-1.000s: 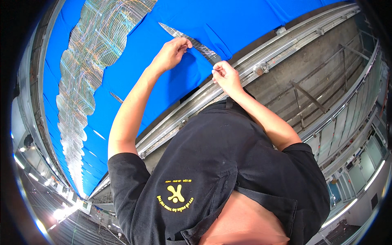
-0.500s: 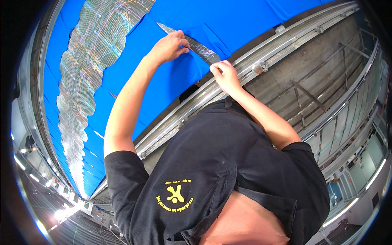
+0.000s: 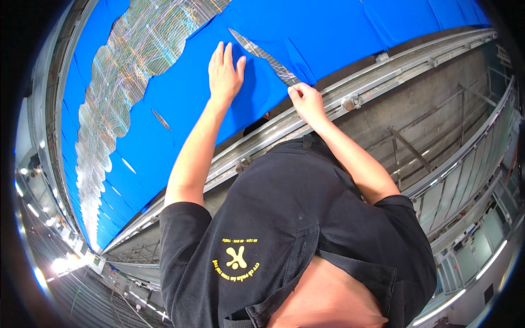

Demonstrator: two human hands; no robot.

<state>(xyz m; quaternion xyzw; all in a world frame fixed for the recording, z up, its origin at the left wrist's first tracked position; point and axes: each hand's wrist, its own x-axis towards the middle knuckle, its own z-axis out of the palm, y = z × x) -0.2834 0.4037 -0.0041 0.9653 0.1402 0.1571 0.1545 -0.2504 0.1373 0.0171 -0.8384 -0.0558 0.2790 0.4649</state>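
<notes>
Bright blue fabric [image 3: 339, 33] in cut pieces covers a long table. My left hand [image 3: 226, 76] lies flat on one piece, fingers stretched out and holding nothing. With fingers and thumb pinched together, my right hand [image 3: 308, 102] grips the fabric edge at the near end of a narrow pointed gap. Through that gap [image 3: 262, 53] shows the dark, shiny tabletop with fine light streaks. Whatever lies inside the right hand's pinch is mostly hidden by the fingers.
A wide, wavy-edged strip of bare reflective tabletop [image 3: 123, 71] runs along the far left. Metal rails [image 3: 350, 90] with a round fitting [image 3: 350, 103] border the table's near side, close to my waist. Beyond them lies another grey surface with metal frames [image 3: 410, 147].
My left hand has gone from curled fingers beside the gap to lying flat on the fabric, slightly left of it. My right hand stays at the gap's near end.
</notes>
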